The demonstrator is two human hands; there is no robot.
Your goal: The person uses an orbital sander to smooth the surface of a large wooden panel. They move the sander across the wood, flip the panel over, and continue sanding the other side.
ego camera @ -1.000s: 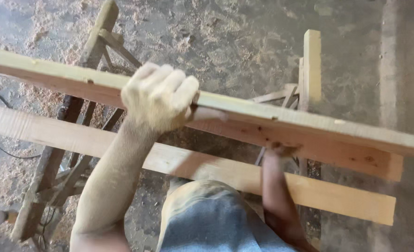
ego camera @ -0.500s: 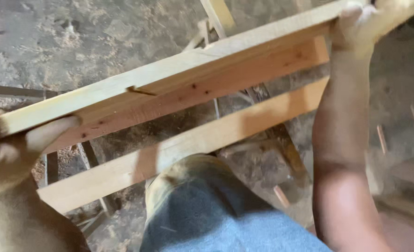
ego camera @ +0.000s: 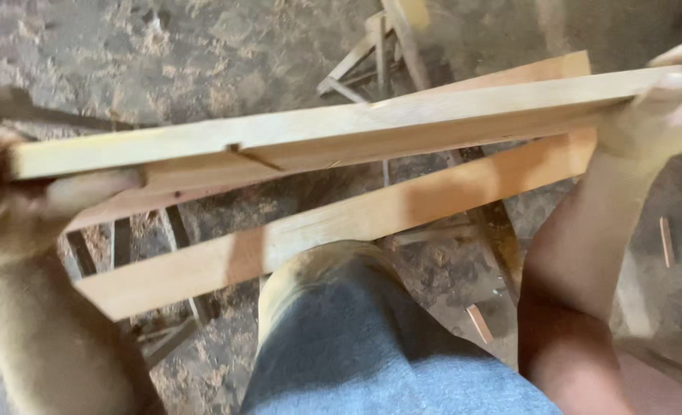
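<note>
Left hand point(ego camera: 18, 200), right hand point(ego camera: 663, 107) grasp plank point(ego camera: 341, 134) ends (dusty); sawhorse point(ego camera: 402, 54) beneath

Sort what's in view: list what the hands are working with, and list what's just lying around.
In hand:
- upper plank, gripped at both ends
- left hand
- right hand

Lying about:
- lower plank, untouched beneath
- wooden trestle
- small wood offcut on the floor
- sawdust

Upper plank point(ego camera: 341, 134) above lower plank point(ego camera: 341, 223) (both over sawhorse point(ego camera: 387, 46)).
</note>
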